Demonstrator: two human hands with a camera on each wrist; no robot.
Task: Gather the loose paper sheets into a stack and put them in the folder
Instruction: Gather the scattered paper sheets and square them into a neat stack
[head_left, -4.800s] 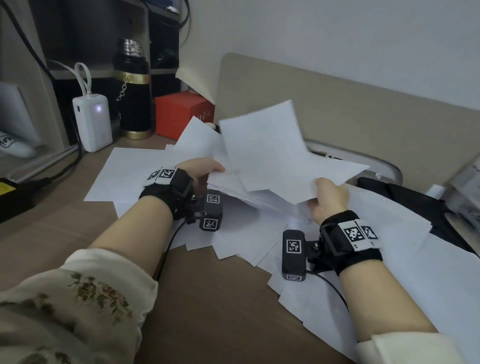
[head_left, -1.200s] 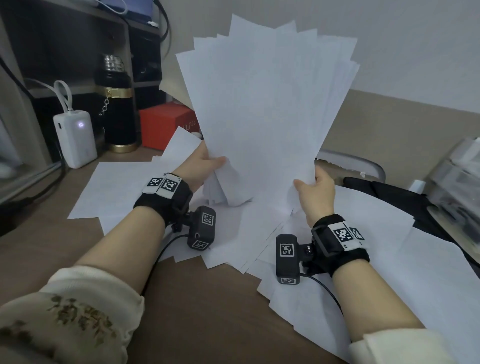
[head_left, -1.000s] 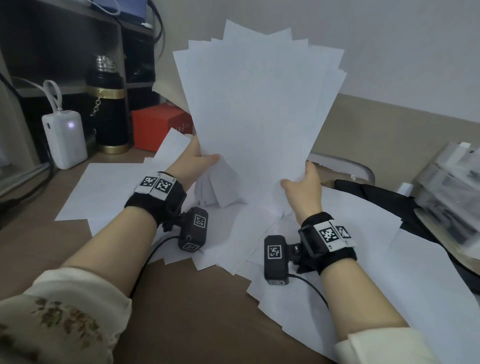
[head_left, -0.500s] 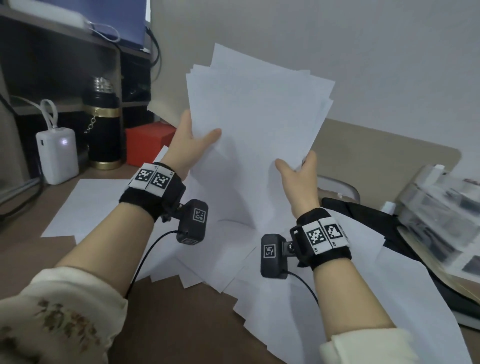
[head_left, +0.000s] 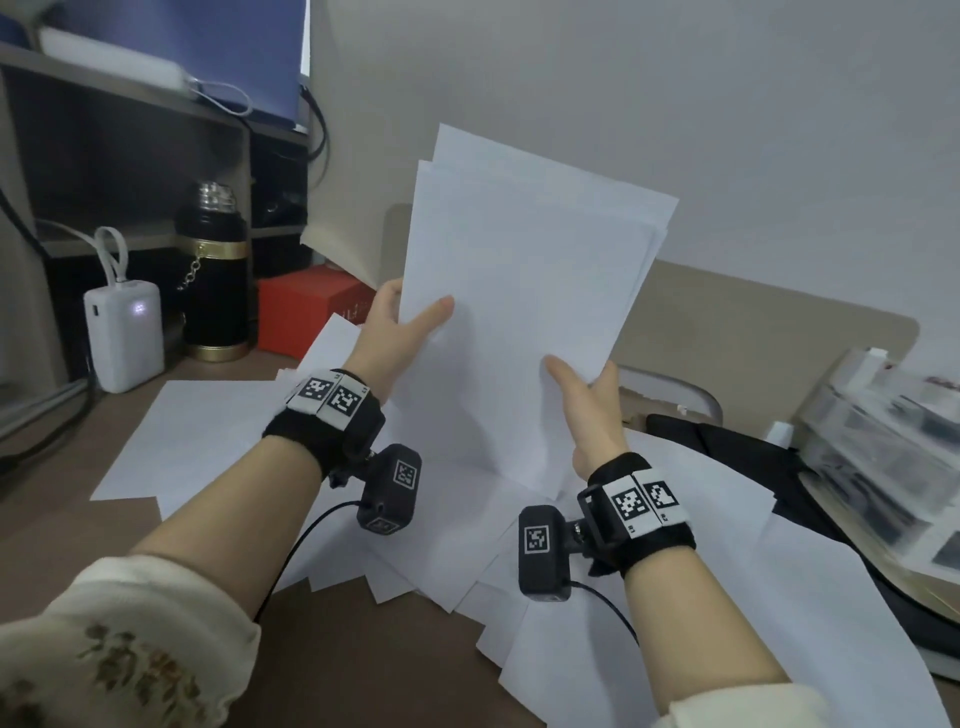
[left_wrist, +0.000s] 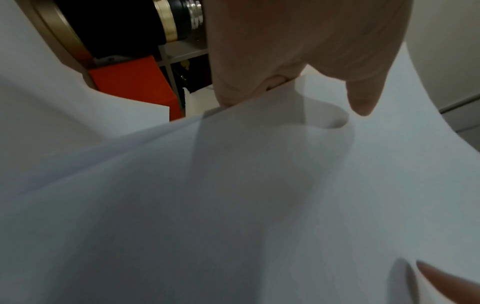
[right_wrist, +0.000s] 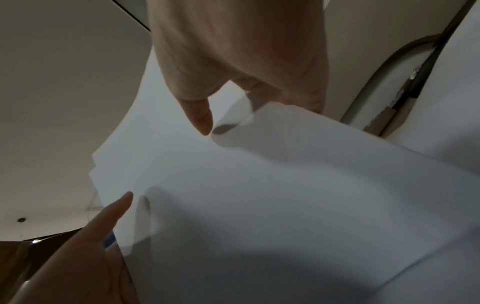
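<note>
**Sheaf squared up and lifted between both hands**

The paper stack (head_left: 524, 312) stands nearly upright in the air, its sheets now drawn close together where a second ago they fanned wide at the top; only a few corners stick out at the upper edge. That points to the gathering of this bundle being almost done, though tapping it flush likely remains.

The left hand (head_left: 400, 332) holds the stack's left edge, thumb across the front face and fingers behind. The right hand (head_left: 587, 395) holds the lower right edge the same way, thumb on the front, fingers curled behind; its wrist view shows the paper's edge pinched there.

Below both hands, many loose sheets (head_left: 218, 431) still cover the brown surface (head_left: 363, 649), so the task is far from over. Beyond the right hand lies a dark folder (head_left: 748, 457), partly under paper; whether it is open cannot be told. Past the left hand stand a red box (head_left: 306, 312), a black flask (head_left: 215, 280) and a white power bank (head_left: 124, 332).
</note>
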